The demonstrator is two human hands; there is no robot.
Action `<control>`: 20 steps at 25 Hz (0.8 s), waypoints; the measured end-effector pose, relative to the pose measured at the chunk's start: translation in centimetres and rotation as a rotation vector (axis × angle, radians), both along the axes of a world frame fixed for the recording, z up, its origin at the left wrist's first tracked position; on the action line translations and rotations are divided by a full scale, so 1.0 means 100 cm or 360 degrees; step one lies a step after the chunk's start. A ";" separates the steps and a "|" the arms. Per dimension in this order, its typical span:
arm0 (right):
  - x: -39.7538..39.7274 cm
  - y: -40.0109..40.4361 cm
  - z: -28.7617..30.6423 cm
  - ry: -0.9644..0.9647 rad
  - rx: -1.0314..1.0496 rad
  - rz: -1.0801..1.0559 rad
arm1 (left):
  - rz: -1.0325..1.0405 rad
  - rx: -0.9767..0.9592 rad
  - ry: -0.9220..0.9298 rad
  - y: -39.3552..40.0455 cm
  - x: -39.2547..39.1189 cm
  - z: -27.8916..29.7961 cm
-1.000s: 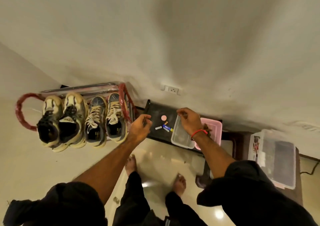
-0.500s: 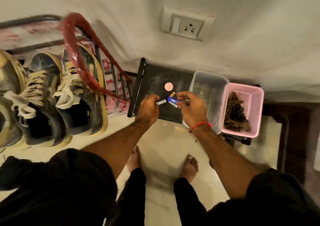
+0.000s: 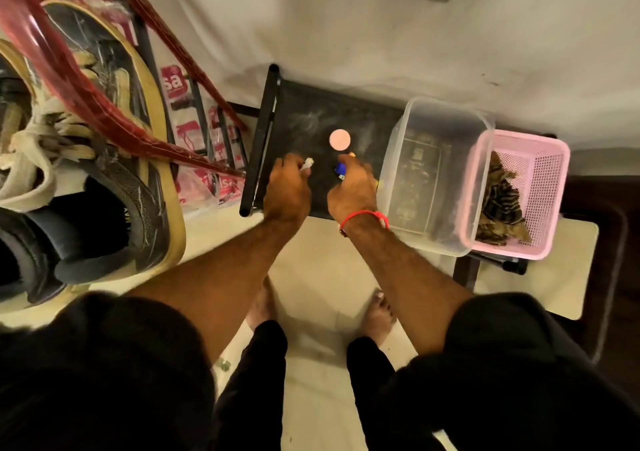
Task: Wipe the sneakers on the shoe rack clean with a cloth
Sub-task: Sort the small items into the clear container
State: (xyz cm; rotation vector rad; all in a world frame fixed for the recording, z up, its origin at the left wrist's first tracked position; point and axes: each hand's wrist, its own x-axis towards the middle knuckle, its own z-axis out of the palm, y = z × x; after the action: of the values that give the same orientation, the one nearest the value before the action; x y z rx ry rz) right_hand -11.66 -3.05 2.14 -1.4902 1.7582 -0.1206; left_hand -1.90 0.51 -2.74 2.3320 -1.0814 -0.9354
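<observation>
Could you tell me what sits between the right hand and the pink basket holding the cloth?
In the head view, a clear plastic tub sits between the right hand and the pink basket.

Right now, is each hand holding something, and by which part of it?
The left hand pinches a small white object by its near end. The right hand covers a small blue item; whether it has a grip cannot be told.
</observation>
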 end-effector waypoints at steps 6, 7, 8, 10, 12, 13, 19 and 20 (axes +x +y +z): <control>0.016 -0.015 -0.049 0.0572 -0.0173 0.0249 | 0.0296 -0.0271 0.0288 0.038 0.013 0.016; 0.013 -0.014 -0.053 0.0545 -0.0225 0.0254 | 0.0317 -0.0287 0.0321 0.038 0.012 0.017; 0.010 -0.011 -0.054 0.0482 -0.0284 0.0244 | 0.0331 -0.0298 0.0349 0.038 0.010 0.019; 0.004 -0.001 -0.053 0.0359 -0.0388 0.0267 | 0.0365 -0.0323 0.0393 0.035 0.004 0.025; -0.002 0.007 -0.046 0.0252 -0.0454 0.0319 | 0.0384 -0.0332 0.0423 0.032 -0.002 0.031; -0.005 0.009 -0.042 0.0190 -0.0494 0.0319 | 0.0397 -0.0338 0.0436 0.031 -0.003 0.034; -0.020 0.016 0.027 -0.0284 -0.1029 0.0027 | 0.0510 -0.0421 0.0500 0.026 -0.012 0.056; -0.030 0.017 0.045 -0.0394 -0.1138 -0.0057 | 0.0516 -0.0439 0.0518 0.025 -0.017 0.060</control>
State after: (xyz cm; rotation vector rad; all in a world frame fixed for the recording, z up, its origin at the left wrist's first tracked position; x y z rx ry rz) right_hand -14.64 -1.35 6.61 -1.8262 1.6085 -0.9943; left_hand -3.59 3.02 3.29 1.9658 -0.6326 -0.9308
